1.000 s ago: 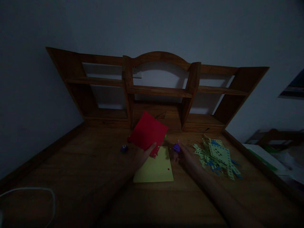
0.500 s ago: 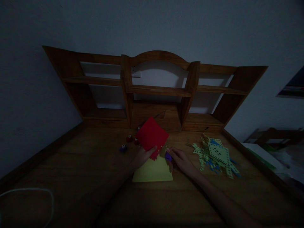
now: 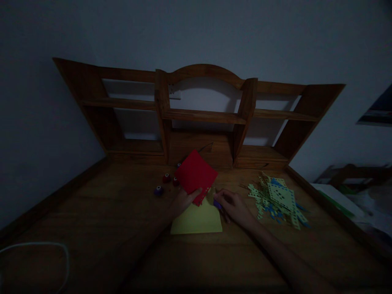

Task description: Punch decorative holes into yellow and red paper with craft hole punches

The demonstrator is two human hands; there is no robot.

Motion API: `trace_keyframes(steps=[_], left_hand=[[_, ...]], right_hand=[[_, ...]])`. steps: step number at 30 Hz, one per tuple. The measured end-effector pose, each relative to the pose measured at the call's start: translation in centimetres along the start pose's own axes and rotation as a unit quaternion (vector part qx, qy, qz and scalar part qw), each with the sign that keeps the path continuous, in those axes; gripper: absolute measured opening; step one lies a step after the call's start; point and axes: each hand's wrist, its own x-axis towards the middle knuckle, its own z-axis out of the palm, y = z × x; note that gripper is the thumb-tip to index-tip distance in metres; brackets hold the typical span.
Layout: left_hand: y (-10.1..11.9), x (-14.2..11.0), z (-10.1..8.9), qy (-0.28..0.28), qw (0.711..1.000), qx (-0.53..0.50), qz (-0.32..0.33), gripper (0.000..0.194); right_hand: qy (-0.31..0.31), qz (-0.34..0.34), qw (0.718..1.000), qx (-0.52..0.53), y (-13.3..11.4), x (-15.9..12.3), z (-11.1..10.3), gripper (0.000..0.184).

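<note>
One red sheet (image 3: 196, 171), pinched in left hand (image 3: 183, 201), partly covering yellow paper (image 3: 196, 221) on desk (image 3: 122, 192); one purple object (image 3: 217, 204), half-hidden, gripped in curled right hand (image 3: 235, 207); shapes dim.

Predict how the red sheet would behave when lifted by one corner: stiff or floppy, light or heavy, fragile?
The red sheet is probably fairly stiff: the left hand grips it near its lowest corner, yet no sag shows. It looks thin, so likely light. The edge with small holes may tear first.
</note>
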Motion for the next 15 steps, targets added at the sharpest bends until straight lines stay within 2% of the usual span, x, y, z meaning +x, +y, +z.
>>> trace_keyframes(steps=[3, 8, 15], left_hand=[[-0.5, 0.2, 0.2, 0.006, 1.0, 0.01, -0.005, 0.037], [-1.9, 0.6, 0.4, -0.013, 1.0, -0.004, -0.01, 0.043], [-1.5, 0.5, 0.3, -0.008, 1.0, 0.004, 0.012, 0.04]], right_hand=[[0.026, -0.031, 0.999, -0.031, 0.1, 0.0, -0.1, 0.031], [0.126, -0.091, 0.98, -0.125, 0.1, 0.4, -0.5, 0.025], [0.12, -0.067, 0.974, -0.181, 0.1, 0.4, -0.8, 0.03]])
